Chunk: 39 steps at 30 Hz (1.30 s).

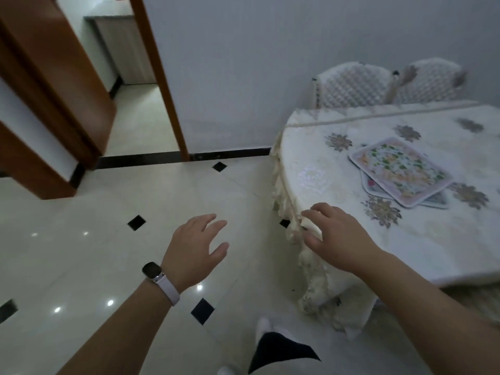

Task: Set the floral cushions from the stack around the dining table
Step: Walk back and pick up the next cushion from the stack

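A small stack of flat floral cushions (400, 170) lies on the round dining table (338, 234), which is draped in a cream lace cloth with flower motifs. The top cushion has a pink border and green and orange flowers; a second one shows beneath it. My right hand (335, 235) hovers over the table's near left edge with fingers relaxed, holding nothing. My left hand (196, 249), with a watch on the wrist, is held out over the tiled floor left of the table, fingers spread and empty.
Two quilted cream chair backs (354, 87) (430, 81) stand behind the table against the grey wall. A wooden door (54, 77) stands ajar at the left, with a doorway beyond. The floor (94, 253) is glossy white tile with black diamonds. My foot (266, 330) shows at the bottom.
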### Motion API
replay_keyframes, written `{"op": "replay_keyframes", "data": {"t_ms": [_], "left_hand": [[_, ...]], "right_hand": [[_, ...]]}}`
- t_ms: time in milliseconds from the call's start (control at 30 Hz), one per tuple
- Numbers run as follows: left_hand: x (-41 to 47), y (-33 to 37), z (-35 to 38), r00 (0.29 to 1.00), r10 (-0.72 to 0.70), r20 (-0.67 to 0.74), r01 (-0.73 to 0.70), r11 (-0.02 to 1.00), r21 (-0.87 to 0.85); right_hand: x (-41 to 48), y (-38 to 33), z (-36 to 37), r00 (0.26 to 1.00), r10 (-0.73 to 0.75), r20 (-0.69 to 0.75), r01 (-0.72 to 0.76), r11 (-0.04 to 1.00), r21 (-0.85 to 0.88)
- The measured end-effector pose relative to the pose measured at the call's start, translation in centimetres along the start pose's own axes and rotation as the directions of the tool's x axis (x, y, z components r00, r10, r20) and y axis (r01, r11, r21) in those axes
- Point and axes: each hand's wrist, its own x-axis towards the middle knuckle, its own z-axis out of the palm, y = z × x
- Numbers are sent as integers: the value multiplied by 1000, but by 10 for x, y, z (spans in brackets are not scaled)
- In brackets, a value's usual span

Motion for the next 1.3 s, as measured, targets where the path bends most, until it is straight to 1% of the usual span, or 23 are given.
{"op": "replay_keyframes", "data": {"t_ms": [100,200,300,467,567,633,700,800,967,1133,1267,1300], "left_hand": [[37,-1,12,997,71,25,-71,997,-11],[75,1,24,990,121,68,-120,993,-25],[116,1,31,980,166,110,-167,986,0],[221,5,49,957,231,176,-241,970,39],[286,22,57,938,278,207,-295,954,51],[323,38,62,930,316,186,-328,944,37],[356,58,68,916,365,167,-372,928,12],[391,84,81,880,439,183,-440,897,-36],[438,123,111,790,564,241,-565,822,-73],[469,160,149,610,708,356,-724,681,-113],[501,184,177,503,781,370,-784,592,-184],[514,188,185,464,801,377,-800,562,-209]], "right_hand": [[13,19,4,996,89,-24,-88,996,14],[31,38,14,988,156,-6,-155,987,43],[60,60,23,983,181,-24,-179,981,72],[133,116,34,968,252,-13,-248,959,135],[164,147,26,955,295,-11,-289,944,162],[175,168,17,945,325,-19,-318,934,162],[179,189,5,929,368,-26,-359,919,162],[173,219,-6,895,445,-34,-435,888,150],[146,257,-9,794,605,-62,-591,791,158],[127,265,4,683,729,-43,-712,678,182],[120,268,13,576,817,-25,-803,571,172],[123,271,14,533,846,-26,-831,529,170]]}}
